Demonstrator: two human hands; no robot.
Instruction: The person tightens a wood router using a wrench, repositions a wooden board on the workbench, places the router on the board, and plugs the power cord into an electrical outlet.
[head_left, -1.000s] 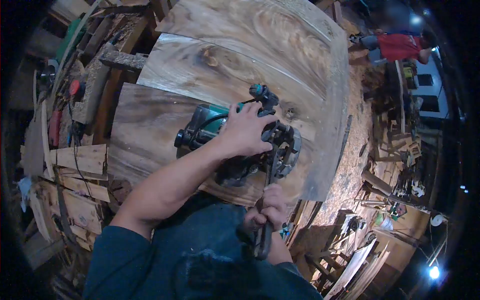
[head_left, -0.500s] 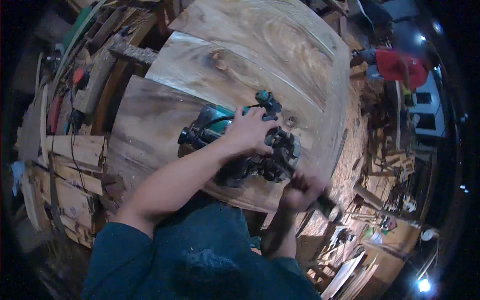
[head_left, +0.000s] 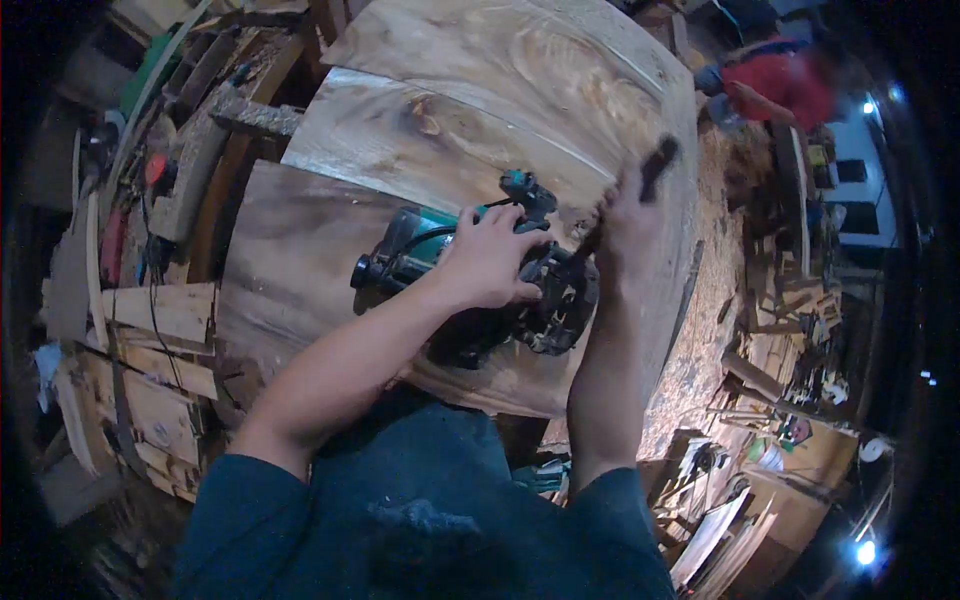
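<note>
Gripping dark wrench (head_left: 658, 166), right hand (head_left: 628, 215) clenched, left hand (head_left: 488, 258) clasped over green power tool (head_left: 428, 243)

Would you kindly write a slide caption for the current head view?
Left hand on a green power tool, right hand gripping a dark long-handled tool above wooden boards.

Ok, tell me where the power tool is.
The power tool lies on the wooden board at the centre of the head view, under the left hand and left of the right hand.

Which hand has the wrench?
The right hand, closed around the dark wrench and farther from the torso; the left hand lies on the green-and-black router.
</note>
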